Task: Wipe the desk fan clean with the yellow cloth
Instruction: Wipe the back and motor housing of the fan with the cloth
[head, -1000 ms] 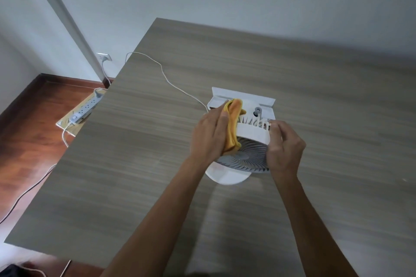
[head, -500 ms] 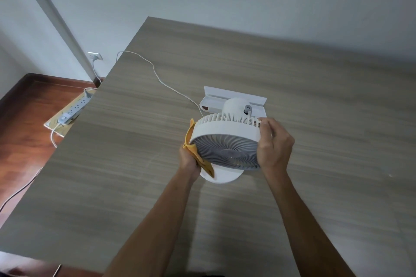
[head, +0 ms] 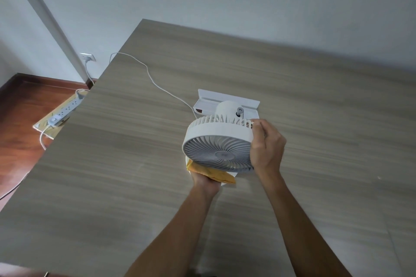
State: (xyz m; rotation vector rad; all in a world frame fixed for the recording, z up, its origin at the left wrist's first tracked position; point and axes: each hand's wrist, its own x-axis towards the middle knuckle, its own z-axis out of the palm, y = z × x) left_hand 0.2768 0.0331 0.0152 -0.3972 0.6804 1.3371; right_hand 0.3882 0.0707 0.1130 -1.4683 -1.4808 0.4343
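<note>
The white desk fan (head: 219, 141) stands on the grey wood-grain table (head: 112, 186), right of centre, its round grille tilted up toward the camera. The right hand (head: 266, 144) is closed on the right rim of the fan housing, fingers curled over the ribbed back edge, thumb on the front side. The left hand (head: 206, 181) sits at the near lower edge of the fan, under the grille, clenched around the yellow cloth (head: 216, 173); the cloth is pressed between that hand and the underside of the housing, partly covering the fan's round base. Both forearms reach in from the near edge. A white bracket-like tray (head: 227, 100) lies flat just beyond the fan. A white cord (head: 157, 83) runs from the fan's far left side across the table and off its left edge. On the floor to the left lies a power strip (head: 65, 112); a wall socket (head: 88, 57) is above it.
</note>
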